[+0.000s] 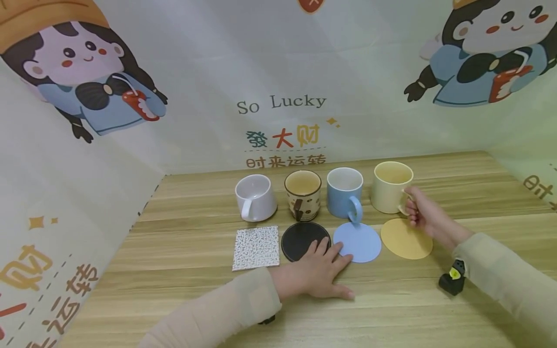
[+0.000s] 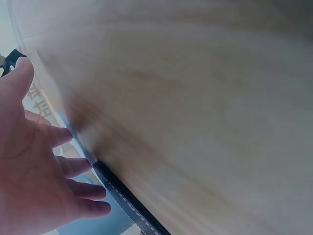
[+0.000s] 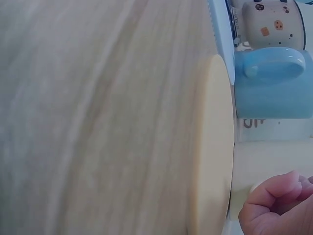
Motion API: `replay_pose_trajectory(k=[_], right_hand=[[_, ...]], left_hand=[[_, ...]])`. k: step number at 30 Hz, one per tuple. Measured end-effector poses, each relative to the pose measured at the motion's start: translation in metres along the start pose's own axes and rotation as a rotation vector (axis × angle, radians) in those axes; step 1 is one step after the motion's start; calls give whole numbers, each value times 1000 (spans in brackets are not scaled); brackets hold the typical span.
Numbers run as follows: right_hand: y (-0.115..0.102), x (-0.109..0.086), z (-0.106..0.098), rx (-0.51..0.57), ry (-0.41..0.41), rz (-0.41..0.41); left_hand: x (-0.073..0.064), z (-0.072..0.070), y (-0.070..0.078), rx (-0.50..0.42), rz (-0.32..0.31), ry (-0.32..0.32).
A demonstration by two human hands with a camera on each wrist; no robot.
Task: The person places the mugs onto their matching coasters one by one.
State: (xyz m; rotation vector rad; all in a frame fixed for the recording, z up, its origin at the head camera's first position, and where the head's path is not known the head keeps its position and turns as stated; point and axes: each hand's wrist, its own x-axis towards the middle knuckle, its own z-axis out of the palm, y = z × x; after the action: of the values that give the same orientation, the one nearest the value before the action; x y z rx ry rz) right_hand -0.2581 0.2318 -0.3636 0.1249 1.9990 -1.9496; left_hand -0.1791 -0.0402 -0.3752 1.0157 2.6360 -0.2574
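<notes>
My right hand (image 1: pixel 419 208) grips the handle of the pale yellow mug (image 1: pixel 387 191), which stands upright behind the round yellow coaster (image 1: pixel 406 239). In the right wrist view, the curled fingers of that hand (image 3: pixel 281 203) are at the lower right, beyond the yellow coaster (image 3: pixel 215 147). My left hand (image 1: pixel 317 270) is spread palm down, its fingertips over the edge of the black round coaster (image 1: pixel 300 239) and beside the blue round coaster (image 1: pixel 359 244). From the left wrist, the same hand (image 2: pixel 44 171) shows straight fingers near the black coaster's stitched edge (image 2: pixel 127 198).
Left of the yellow mug stand a blue mug (image 1: pixel 341 193), a patterned brown-rimmed mug (image 1: pixel 302 198) and a white mug (image 1: pixel 256 198). A square speckled coaster (image 1: pixel 256 247) lies in front of the white one. A printed cloth (image 1: pixel 196 96) hangs behind the wooden table (image 1: pixel 183 232).
</notes>
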Motion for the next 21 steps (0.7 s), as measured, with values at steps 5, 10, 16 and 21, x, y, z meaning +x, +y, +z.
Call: replay_pose_trajectory(k=[5, 10, 16, 21], right_hand=[[0, -2, -1, -15, 2, -13], [-2, -7, -1, -3, 3, -39], [-2, -16, 3, 74, 21, -75], [-4, -26, 5, 143, 18, -101]], left_hand=[[1, -1, 1, 9, 2, -15], [3, -2, 1, 17, 7, -26], [3, -2, 1, 13, 8, -27], [2, -3, 2, 14, 2, -25]])
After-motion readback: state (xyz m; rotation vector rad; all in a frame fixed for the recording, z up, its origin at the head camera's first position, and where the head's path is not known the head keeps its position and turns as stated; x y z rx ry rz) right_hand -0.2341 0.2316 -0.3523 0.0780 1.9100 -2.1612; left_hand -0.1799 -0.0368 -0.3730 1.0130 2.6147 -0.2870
